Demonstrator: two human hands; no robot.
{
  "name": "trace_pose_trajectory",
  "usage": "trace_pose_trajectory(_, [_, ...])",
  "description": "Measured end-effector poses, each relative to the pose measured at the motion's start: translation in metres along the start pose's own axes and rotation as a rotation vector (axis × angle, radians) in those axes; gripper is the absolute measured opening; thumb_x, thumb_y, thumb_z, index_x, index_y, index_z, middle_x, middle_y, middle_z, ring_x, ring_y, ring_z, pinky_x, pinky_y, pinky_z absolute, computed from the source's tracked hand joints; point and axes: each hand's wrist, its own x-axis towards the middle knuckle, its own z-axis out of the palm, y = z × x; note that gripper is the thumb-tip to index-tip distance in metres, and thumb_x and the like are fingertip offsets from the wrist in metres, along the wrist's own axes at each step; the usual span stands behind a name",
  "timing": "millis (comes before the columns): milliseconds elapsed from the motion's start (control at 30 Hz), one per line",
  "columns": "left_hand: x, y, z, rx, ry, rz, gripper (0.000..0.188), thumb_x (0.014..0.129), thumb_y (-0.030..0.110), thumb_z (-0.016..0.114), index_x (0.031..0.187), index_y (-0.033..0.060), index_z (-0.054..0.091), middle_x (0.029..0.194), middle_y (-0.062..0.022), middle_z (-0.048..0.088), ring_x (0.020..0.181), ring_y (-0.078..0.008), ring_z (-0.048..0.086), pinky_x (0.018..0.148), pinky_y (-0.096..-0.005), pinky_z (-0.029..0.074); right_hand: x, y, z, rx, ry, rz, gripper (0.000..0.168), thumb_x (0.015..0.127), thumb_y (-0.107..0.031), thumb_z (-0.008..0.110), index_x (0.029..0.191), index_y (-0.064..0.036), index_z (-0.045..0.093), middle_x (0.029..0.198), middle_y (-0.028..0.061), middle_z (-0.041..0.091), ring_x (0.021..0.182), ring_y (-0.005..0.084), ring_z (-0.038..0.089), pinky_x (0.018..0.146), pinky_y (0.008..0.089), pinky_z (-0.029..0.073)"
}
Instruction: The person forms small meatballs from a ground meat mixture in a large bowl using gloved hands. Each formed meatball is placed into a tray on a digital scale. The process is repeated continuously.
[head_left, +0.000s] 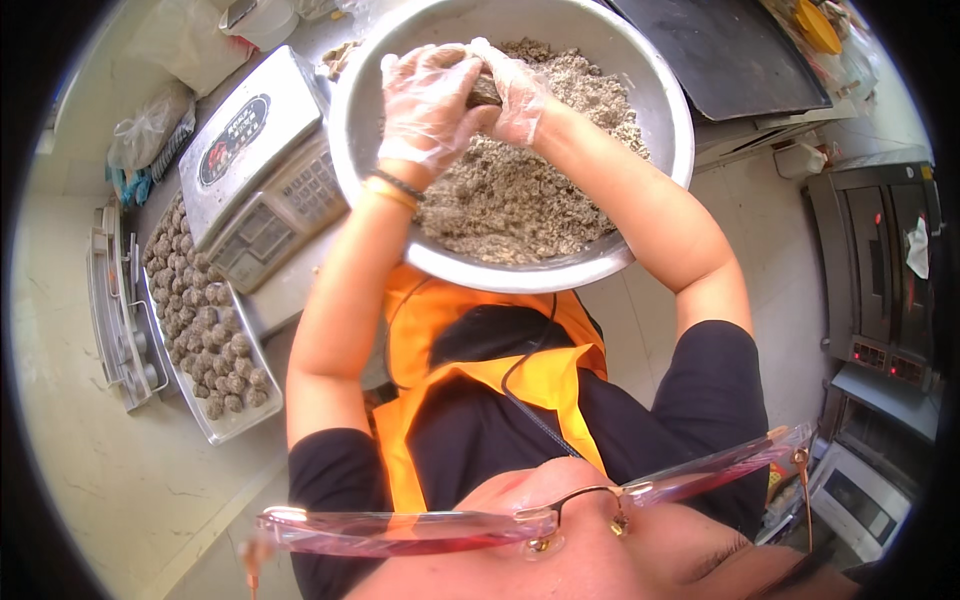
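Both of my hands wear clear plastic gloves and meet over a large metal bowl (525, 280). Between them is a grey-brown lump of crumbly mixture (485, 91), partly hidden by the fingers. My left hand (431, 105) cups it from the left, fingers curled. From the other side my right hand (517, 94) presses against the same lump. Below lies a heap of the loose, moist-looking mixture (517, 199), filling much of the bowl. A tray (225, 435) at the left carries many rounded balls (214, 337) of similar colour.
A digital scale (259, 135) stands just left of the bowl. Tied plastic bags (146, 127) and a white tub (259, 22) lie behind it. A black baking tray (727, 56) is at the upper right. An oven (874, 255) stands at the far right.
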Motion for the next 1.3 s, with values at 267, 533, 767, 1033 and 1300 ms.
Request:
trace_pose_trajectory(267, [-0.001,0.009,0.012,0.141,-0.07,0.096,0.051,0.083,0.029,0.069,0.129,0.0115,0.059,0.141,-0.0046,0.052,0.138,-0.0293,0.04,0.119,-0.0529,0.016,-0.012,0.003,0.018,-0.132,0.174,-0.025,0.038,0.106,-0.035,0.033,0.117,-0.006,0.056,0.117,0.0148,0.064,0.103,0.0239,0.064,0.089,0.0403,0.055])
trace_pose_trajectory(533, [-0.003,-0.012,-0.001,-0.272,-0.066,-0.153,0.063,0.079,0.029,0.08,0.133,0.0068,0.057,0.107,-0.0126,0.07,0.094,-0.0293,0.066,0.094,-0.0399,0.042,0.001,-0.017,-0.011,-0.019,-0.238,0.212,0.077,0.1,-0.065,0.019,0.117,0.0,0.056,0.105,0.0181,0.067,0.086,0.0298,0.066,0.072,0.0419,0.058])
trace_pose_trajectory(767, [-0.007,0.005,0.012,0.113,-0.059,-0.072,0.046,0.081,0.029,0.073,0.126,0.0214,0.065,0.136,-0.005,0.057,0.134,-0.0299,0.044,0.115,-0.0544,0.023,-0.002,0.005,0.015,-0.071,0.142,0.037,0.046,0.106,-0.04,0.037,0.126,-0.001,0.052,0.124,0.0193,0.06,0.114,0.0277,0.06,0.099,0.0426,0.053])
trace_pose_trajectory(1033, [-0.003,0.008,0.011,0.021,0.009,-0.012,0.045,0.084,0.025,0.067,0.127,0.0149,0.062,0.131,-0.0063,0.06,0.128,-0.0324,0.05,0.113,-0.0562,0.024,-0.004,0.005,0.019,-0.227,0.117,-0.109,0.047,0.106,-0.042,0.031,0.108,-0.003,0.058,0.109,0.0129,0.065,0.106,0.0231,0.062,0.098,0.0409,0.052])
trace_pose_trajectory(1300, [-0.008,-0.023,0.004,-0.327,0.082,-0.346,0.075,0.087,0.034,0.074,0.147,0.0027,0.041,0.113,-0.0148,0.069,0.103,-0.031,0.065,0.089,-0.0403,0.052,-0.005,-0.021,0.01,-0.334,-0.205,0.065,0.077,0.1,-0.065,0.029,0.131,0.0,0.055,0.126,0.017,0.063,0.111,0.0277,0.063,0.097,0.0403,0.053])
